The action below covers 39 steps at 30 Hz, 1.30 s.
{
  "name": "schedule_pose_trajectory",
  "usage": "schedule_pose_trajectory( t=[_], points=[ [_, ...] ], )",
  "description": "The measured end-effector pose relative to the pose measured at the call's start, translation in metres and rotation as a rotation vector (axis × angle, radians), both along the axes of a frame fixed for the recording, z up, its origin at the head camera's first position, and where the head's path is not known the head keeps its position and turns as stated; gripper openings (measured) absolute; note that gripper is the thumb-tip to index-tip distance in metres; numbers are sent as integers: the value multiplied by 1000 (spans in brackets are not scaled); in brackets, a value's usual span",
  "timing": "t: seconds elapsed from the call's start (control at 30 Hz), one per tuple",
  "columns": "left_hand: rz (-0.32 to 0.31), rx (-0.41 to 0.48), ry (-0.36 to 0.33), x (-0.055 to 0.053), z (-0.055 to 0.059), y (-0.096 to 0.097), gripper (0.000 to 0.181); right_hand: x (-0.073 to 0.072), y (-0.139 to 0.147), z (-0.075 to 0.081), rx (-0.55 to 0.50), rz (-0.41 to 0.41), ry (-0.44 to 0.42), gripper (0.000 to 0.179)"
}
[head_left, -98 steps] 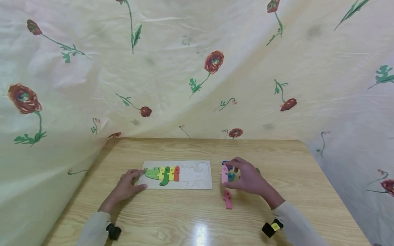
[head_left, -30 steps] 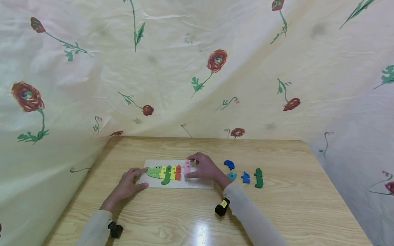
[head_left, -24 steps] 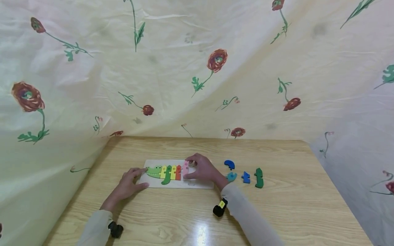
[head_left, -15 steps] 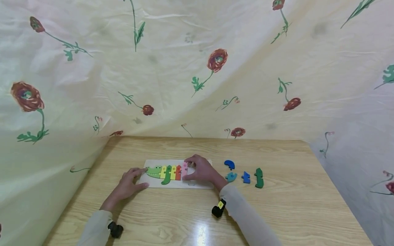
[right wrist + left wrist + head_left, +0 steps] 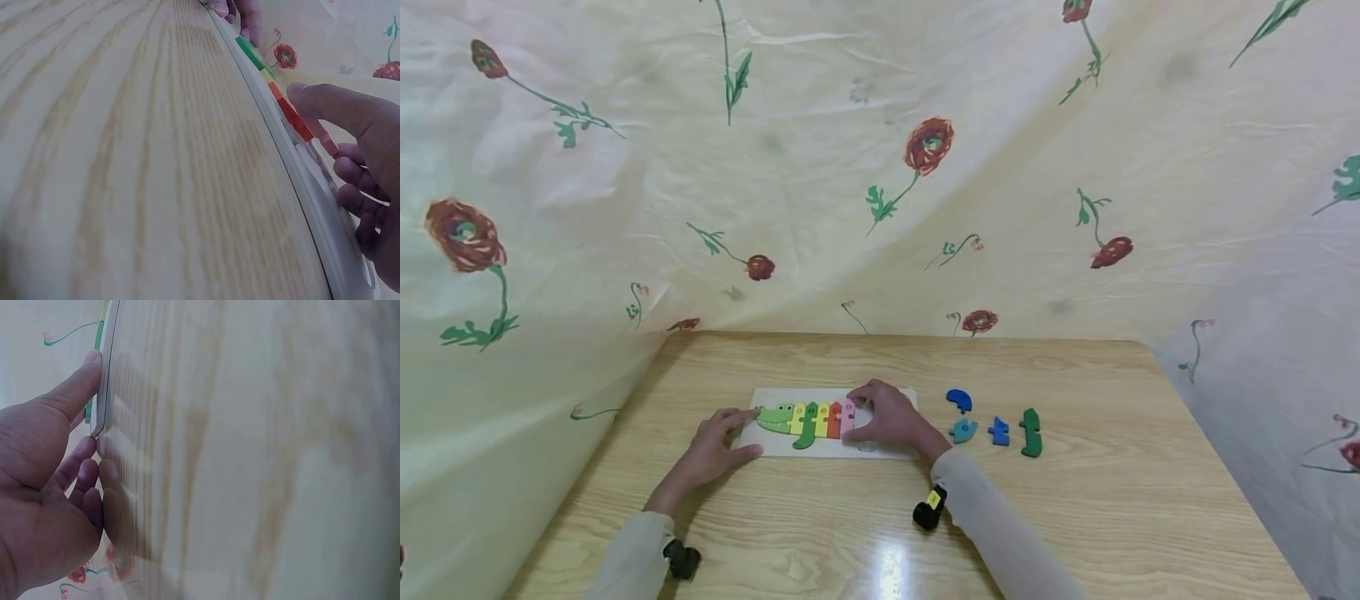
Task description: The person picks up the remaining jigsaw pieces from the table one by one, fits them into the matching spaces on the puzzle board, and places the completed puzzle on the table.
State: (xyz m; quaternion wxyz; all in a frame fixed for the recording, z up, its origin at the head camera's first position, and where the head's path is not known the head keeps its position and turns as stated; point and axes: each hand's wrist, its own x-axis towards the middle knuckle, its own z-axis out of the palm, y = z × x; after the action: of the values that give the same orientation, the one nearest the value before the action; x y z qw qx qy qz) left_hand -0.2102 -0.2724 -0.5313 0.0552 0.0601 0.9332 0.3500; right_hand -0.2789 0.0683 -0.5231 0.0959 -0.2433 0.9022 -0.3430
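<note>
A pale puzzle board (image 5: 831,450) lies on the table with a crocodile's green head piece (image 5: 773,419) and yellow, green, yellow and red pieces (image 5: 834,422) in a row. My right hand (image 5: 891,417) pinches a pink puzzle piece (image 5: 848,415) between thumb and fingers, against the red piece's right side. In the right wrist view this pink piece (image 5: 324,136) slants above the board. My left hand (image 5: 709,450), fingers and thumb spread, touches the board's left end. The hand partly hides the board's right part.
Right of the board lie a dark blue curved piece (image 5: 958,400), a teal piece (image 5: 963,431), a blue piece (image 5: 998,432) and a long green piece (image 5: 1031,432). A flowered cloth (image 5: 805,167) hangs behind the wooden table (image 5: 775,533).
My right hand has carried pink from the loose pieces leftward onto the board, up to the red piece. The pink piece seen earlier nearer the front is gone from there. My left hand stays.
</note>
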Motion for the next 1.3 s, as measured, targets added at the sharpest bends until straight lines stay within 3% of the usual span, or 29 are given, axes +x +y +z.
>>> schedule_pose_trajectory(
  t=[0.73,1.03,1.3],
  points=[
    [14,1,-13,-2,1,1,67,-1,-4,-2,84,2,47,74],
    [9,-3,-8,0,3,2,66,3,-4,0,117,-9,27,78],
    [13,-5,-8,0,3,2,65,3,5,6,-28,-3,52,67]
  ],
)
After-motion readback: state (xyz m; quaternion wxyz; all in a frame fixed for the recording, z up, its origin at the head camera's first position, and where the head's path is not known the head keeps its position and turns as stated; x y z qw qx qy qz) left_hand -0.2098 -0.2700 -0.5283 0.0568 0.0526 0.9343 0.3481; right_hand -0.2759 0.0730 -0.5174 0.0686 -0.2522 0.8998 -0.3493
